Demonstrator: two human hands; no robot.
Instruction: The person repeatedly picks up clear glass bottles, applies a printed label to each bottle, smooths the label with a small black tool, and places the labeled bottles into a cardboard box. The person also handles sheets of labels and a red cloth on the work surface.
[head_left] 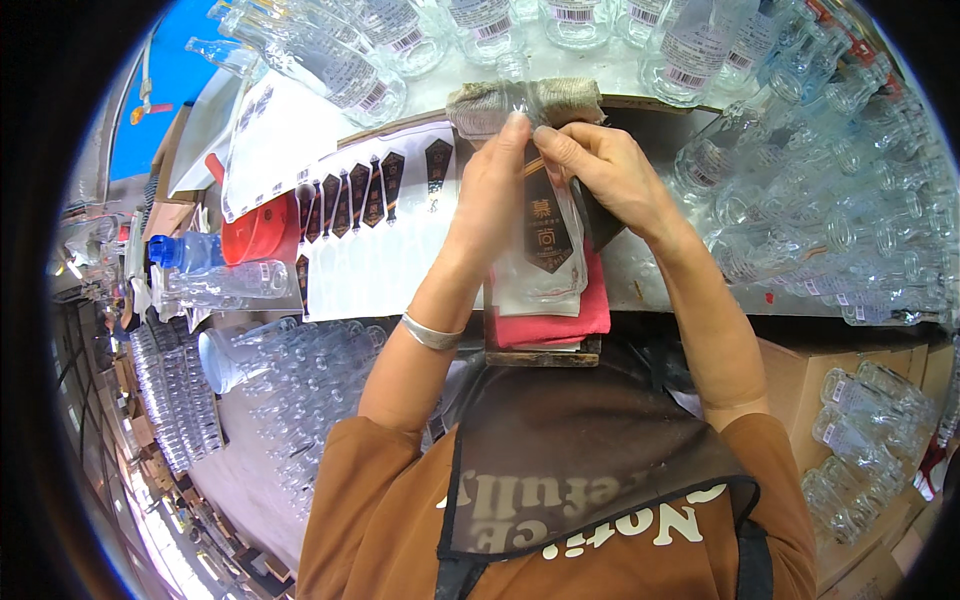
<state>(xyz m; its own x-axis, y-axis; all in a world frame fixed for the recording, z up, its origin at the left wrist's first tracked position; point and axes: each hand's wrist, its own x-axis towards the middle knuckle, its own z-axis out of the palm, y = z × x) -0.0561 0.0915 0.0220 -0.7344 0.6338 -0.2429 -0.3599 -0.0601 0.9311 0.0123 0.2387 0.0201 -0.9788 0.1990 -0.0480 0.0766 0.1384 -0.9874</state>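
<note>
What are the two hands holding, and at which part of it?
Both hands hold a clear glass bottle with a dark label. The left hand and the right hand grip its upper end, near the neck, which rests against a grey cloth.

Clear bottle (545, 235): colourless glass, black label with gold characters. Beneath it, cloth (560, 315): pinkish red. Above it, rag (490, 103): grey-beige, mottled. Left of bottle, label sheets (375, 230): white backing, black pointed labels edged gold. Further left, bowl (262, 230): red. Water bottle cap (163, 250): blue. Bracelet (430, 333): silver. Bench (650, 275): pale grey.
</note>
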